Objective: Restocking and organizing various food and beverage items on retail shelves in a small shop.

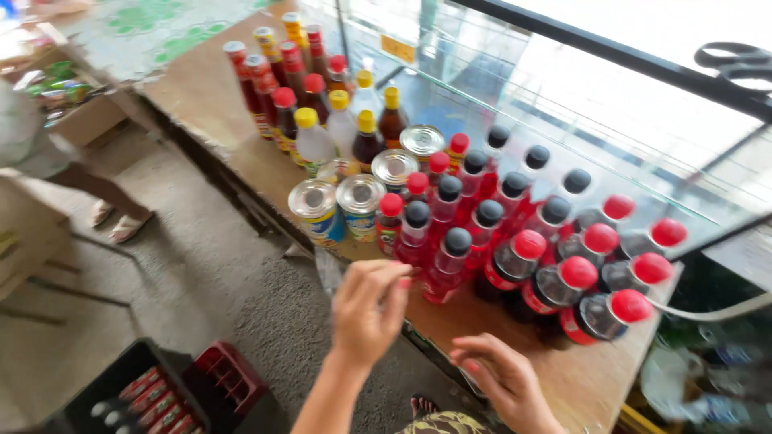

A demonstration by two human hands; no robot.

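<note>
Bottles (445, 243) stand in rows on the tabletop (205, 96); left hand (370, 309) hovers near them, fingers loosely curled, empty; right hand (500, 378) rests open.

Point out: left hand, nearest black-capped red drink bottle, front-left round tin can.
left hand (368, 309), head view, on the back of the hand.
black-capped red drink bottle (457, 241), head view, on its cap.
round tin can (312, 198), head view, on its metal lid.

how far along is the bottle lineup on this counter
Mostly done, it seems: sauce bottles, tins and red-capped soda bottles stand grouped on the wooden counter. In hand: the left hand reaches toward the red drink bottles, holding nothing; the right hand hovers empty. Left: bottles in the floor crate.
</note>
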